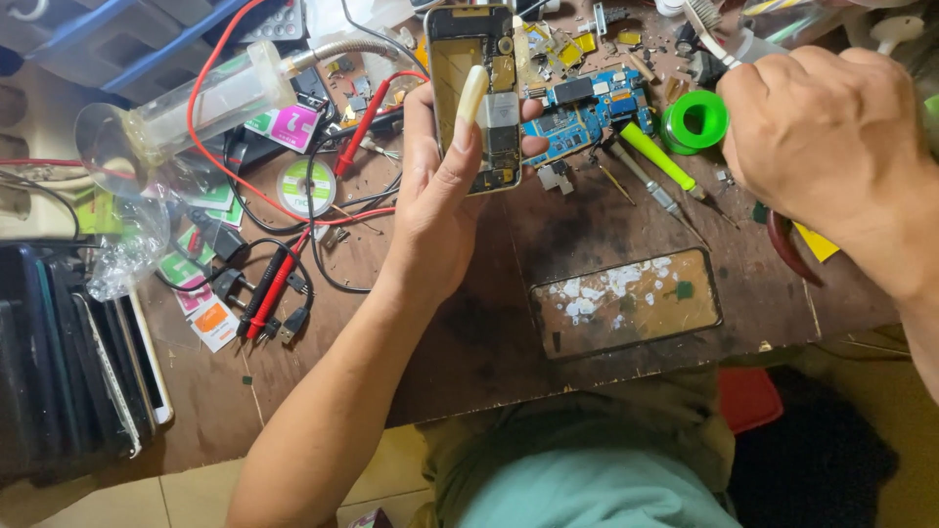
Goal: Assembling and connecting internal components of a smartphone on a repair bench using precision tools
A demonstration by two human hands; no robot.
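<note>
My left hand (440,186) holds an opened phone body (477,59) upright above the brown workbench, its bare inner frame and circuit parts facing me, the thumb lying across its middle. My right hand (831,137) is a closed fist at the right, gripping a thin white-handled brush-like tool (706,27) that sticks out toward the top. A blue circuit board (587,112) lies on the bench between the two hands. A detached phone screen panel (626,301) with white residue lies flat nearer to me.
A green tape roll (694,122), a yellow-green screwdriver (657,156) and a metal tool lie near the board. Red multimeter probes (279,279), cables and a clear syringe-like tube (210,103) crowd the left. Stacked phones (98,362) stand at the left edge.
</note>
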